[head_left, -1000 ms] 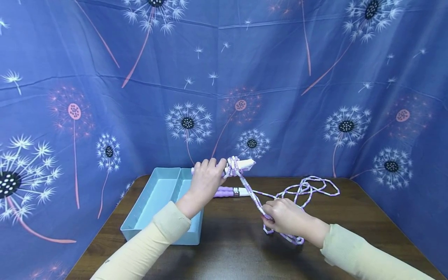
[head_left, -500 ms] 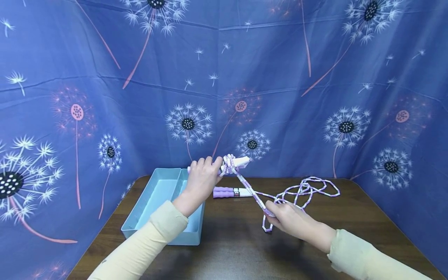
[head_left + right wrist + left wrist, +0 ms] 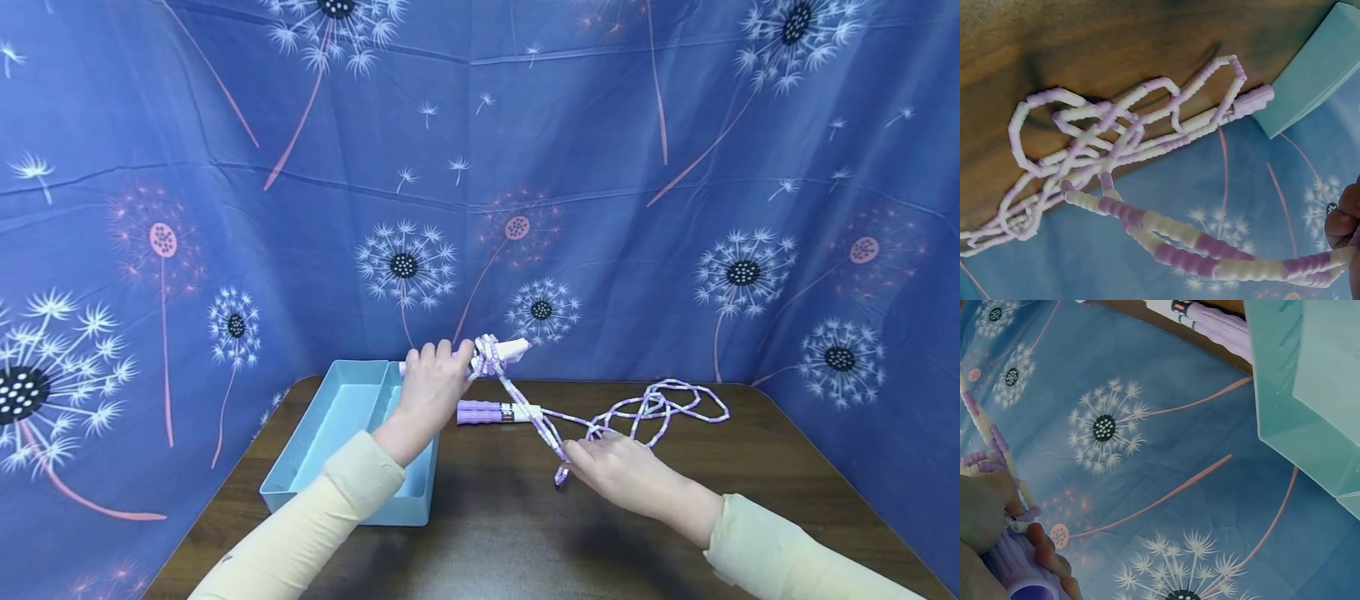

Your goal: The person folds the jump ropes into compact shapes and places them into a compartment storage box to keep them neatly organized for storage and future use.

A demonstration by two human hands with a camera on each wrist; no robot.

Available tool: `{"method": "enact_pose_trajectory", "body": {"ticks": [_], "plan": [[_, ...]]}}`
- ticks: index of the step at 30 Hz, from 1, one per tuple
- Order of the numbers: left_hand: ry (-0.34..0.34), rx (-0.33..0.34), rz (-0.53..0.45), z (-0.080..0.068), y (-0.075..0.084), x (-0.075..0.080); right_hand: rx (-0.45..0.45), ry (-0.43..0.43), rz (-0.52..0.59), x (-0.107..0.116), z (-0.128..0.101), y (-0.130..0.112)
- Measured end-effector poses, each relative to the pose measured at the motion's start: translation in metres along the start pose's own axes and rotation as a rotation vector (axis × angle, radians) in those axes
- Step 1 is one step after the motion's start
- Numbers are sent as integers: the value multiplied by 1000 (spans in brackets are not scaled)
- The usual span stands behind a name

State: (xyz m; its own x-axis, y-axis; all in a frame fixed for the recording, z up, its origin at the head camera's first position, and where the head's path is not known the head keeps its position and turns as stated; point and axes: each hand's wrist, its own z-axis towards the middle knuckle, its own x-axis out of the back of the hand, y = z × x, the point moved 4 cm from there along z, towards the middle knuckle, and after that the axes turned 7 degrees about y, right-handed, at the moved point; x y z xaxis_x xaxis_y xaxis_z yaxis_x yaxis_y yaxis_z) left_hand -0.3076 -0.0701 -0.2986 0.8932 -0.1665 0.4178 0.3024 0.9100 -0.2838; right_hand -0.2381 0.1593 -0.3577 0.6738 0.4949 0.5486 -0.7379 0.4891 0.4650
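Observation:
In the head view my left hand [image 3: 431,387] grips the jump rope handles [image 3: 513,350] above the tray's right side. Purple and white beaded rope [image 3: 487,357] is wound round them near their white ends. The left wrist view shows a hollow purple handle end [image 3: 1029,584] between thumb and fingers. Doubled strands [image 3: 528,408] slope down to my right hand [image 3: 630,473], which pinches them over the table. A short rope end [image 3: 561,476] hangs by its fingertips. In the right wrist view the doubled strands [image 3: 1191,253] stretch across, with fingers [image 3: 1342,226] at the right edge.
Another jump rope lies on the brown table [image 3: 510,542]: purple handles [image 3: 478,412] side by side, and tangled beaded rope [image 3: 697,415] at the back right. A light blue divided tray [image 3: 408,510] stands on the left. Blue dandelion cloth [image 3: 600,167] hangs behind.
The held handles and left hand have shifted slightly left. Loops that hung below my right hand have shrunk to one short end. The rope has moved a little left by its fingers.

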Motion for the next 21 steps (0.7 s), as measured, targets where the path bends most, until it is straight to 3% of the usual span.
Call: {"method": "enact_pose_trajectory", "body": {"ticks": [5,13,21], "plan": [[-58,24,9,-4,-1,-8,113,60,-64,9,16,-4],[-126,19,16,-13,1,-18,305,43,-194,22,36,-7],[-175,0,19,-17,8,-23,359,34,-223,33,46,3]]}}
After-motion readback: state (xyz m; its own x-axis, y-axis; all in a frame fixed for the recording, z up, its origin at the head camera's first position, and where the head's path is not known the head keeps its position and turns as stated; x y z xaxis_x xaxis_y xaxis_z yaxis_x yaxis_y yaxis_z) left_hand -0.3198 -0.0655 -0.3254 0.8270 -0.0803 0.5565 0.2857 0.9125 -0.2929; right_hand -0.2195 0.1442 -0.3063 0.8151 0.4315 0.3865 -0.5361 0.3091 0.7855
